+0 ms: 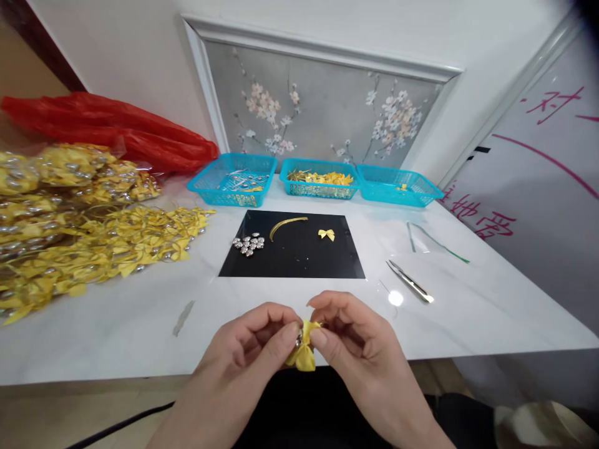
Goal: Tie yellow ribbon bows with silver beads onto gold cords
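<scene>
Near the table's front edge, both hands hold one small yellow ribbon bow [305,357]. My left hand [264,340] pinches its left side, where a shiny silver bead [298,340] shows beside the thumb. On the other side, the thumb and fingers of my right hand [353,330] are closed on the ribbon's upper right. Fingers hide part of the bow. Beyond the hands lies a black mat [290,265], bearing a cluster of silver beads [249,244], a few bent gold wires [283,226] and another yellow bow [326,235].
Three blue baskets [250,201] [321,191] [402,198] line the back, holding pins, bows and scraps. Yellow beaded bows [116,243] are heaped at left beside a red plastic bag [112,128]. Small snips [410,282] and a green strip [442,244] lie at right.
</scene>
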Demonstrator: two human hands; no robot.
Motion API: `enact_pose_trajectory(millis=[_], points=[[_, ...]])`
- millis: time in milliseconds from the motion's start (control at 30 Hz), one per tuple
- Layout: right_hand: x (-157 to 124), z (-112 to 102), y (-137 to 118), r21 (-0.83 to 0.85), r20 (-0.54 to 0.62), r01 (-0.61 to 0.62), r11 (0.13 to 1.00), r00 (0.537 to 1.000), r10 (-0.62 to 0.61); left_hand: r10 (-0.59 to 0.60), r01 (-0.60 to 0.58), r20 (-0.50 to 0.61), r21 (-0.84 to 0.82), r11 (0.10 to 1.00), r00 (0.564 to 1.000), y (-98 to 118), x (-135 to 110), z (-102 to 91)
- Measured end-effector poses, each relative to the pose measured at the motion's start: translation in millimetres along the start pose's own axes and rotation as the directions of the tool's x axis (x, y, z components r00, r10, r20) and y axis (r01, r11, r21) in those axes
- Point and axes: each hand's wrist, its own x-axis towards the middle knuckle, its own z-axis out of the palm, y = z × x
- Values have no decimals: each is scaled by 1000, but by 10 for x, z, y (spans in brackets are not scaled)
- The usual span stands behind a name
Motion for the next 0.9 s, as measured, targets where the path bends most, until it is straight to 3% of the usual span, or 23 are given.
enact_pose_trajectory(millis=[133,267,333,433,533,667,767,900], points=[[-10,7,12,30,-13,-19,999,1000,19,-34,30,-57,-56,998,998,33,-35,4],[-7,18,37,4,-16,-15,1000,1000,15,7,-14,-133,-56,998,991,14,-54,-19],[5,29,47,-10,-12,-26,1000,1000,26,12,-20,-112,-71,997,994,1,-53,-28],[34,41,53,37,-6,-60,998,998,60,-72,61,-43,-212,975,996,-11,-43,-46],[60,41,49,102,29,-117,988,993,114,-172,158,15,-475,865,985,-34,-31,-96],[93,87,33,141,77,-166,976,985,156,-284,198,12,-747,635,959,-136,-29,-216],[155,223,0,211,151,-199,957,974,169,-325,185,14,-845,502,946,-250,-51,-314],[342,536,-81,247,270,-247,937,946,179,-269,181,77,-904,387,960,-393,-83,-418]])
